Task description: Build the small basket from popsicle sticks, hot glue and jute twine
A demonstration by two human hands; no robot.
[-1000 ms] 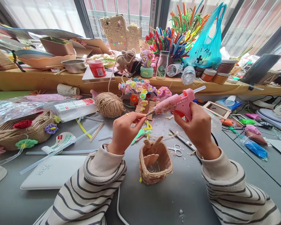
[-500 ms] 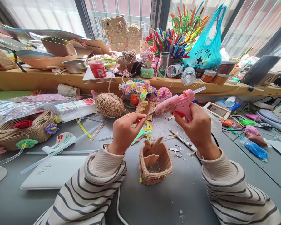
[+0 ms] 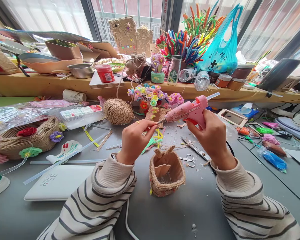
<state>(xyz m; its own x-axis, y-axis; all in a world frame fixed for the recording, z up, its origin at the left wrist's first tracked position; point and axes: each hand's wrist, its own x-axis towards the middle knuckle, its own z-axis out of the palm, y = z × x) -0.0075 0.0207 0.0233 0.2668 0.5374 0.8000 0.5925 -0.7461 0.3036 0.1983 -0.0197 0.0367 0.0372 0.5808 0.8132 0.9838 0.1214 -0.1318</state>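
The pink glue gun (image 3: 196, 108) is held up above the table (image 3: 150, 216), its nozzle pointing to the left and a clear glue stick (image 3: 213, 96) jutting from its back end; the right hand (image 3: 213, 138) is wrapped around its handle, while the left hand (image 3: 135, 140) is pinched narrow, fingertips right at the nozzle's tip — whether anything thin lies between them, I cannot tell.

Just below and between the hands, a small rope-trimmed basket (image 3: 167, 191) stands upright on the table, light wooden pieces (image 3: 162, 170) inside it and two brown rolled bits at its far rim; small scissors (image 3: 190, 160) lie just beside it on the right; a ball of twine (image 3: 118, 111) sits beyond the left hand, near a cluster of colourful flowers (image 3: 146, 93).

Farther left are a white device (image 3: 55, 186) marked 35W, long translucent sticks (image 3: 65, 163) and a larger flower-trimmed basket (image 3: 43, 141); on the brown-covered ledge (image 3: 27, 86) at the back stand a red tub (image 3: 104, 74), a glass bottle (image 3: 174, 71), a thick bunch of pipe cleaners (image 3: 180, 46) and a blue plastic bag (image 3: 221, 56) — windows rise behind them.
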